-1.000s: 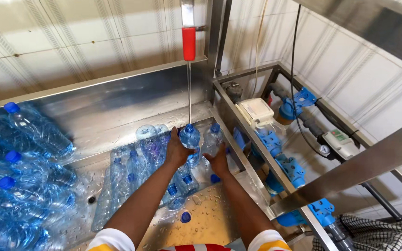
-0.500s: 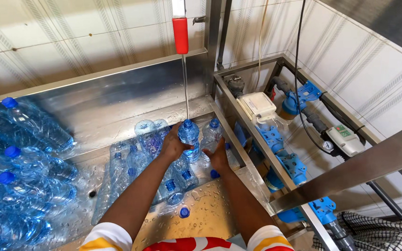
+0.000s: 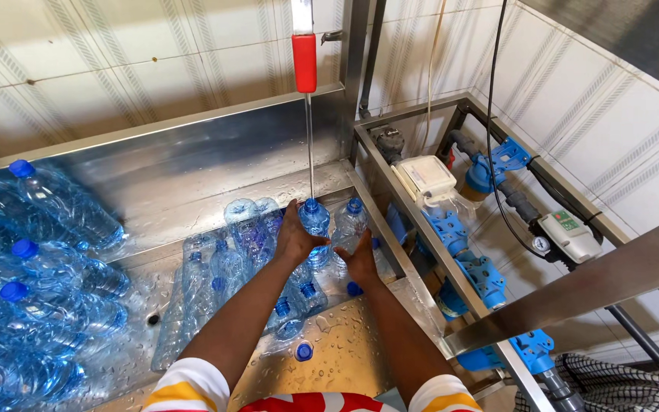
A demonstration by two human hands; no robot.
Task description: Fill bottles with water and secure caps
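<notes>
Head view: left hand [image 3: 295, 240] fingers grasping clear ribbed bottle [image 3: 315, 221]; right hand [image 3: 360, 263] gripping another bottle [image 3: 349, 223].

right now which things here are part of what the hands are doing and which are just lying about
In use:
left hand and right hand
clear plastic bottle under the stream
red-handled tap above it
capped clear bottle beside it

Lying about:
pile of blue-capped filled bottles
loose blue cap
blue pipe fittings
</notes>
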